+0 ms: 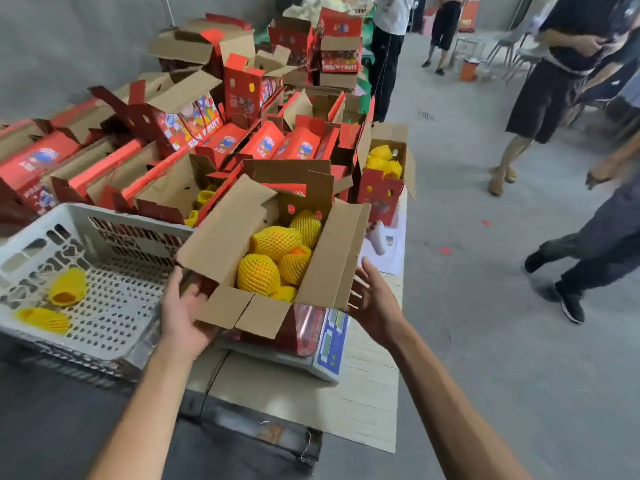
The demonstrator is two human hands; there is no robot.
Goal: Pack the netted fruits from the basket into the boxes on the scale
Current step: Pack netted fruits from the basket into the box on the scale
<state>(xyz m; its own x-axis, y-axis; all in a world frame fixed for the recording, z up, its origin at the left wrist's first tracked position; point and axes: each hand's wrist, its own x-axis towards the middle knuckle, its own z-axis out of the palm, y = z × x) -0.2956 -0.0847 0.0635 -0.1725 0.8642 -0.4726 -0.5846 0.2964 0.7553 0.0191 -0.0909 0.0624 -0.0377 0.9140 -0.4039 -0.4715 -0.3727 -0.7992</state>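
An open cardboard box (221, 237) sits on the scale (329, 344), its flaps spread. Several fruits in yellow foam net (258, 273) fill it. My left hand (183, 313) lies against the box's near left corner, fingers under the flap. My right hand (374, 303) hovers open beside the right flap, fingers spread, just off the cardboard. The white plastic basket (114, 220) stands to the left and holds two netted fruits, one (67, 287) upright and one (43, 318) lying near its front wall.
Many red fruit boxes (207, 140) are piled behind the basket and scale. Another open box with netted fruit (382, 181) stands at the back right. People stand and walk on the concrete floor (485, 306) to the right.
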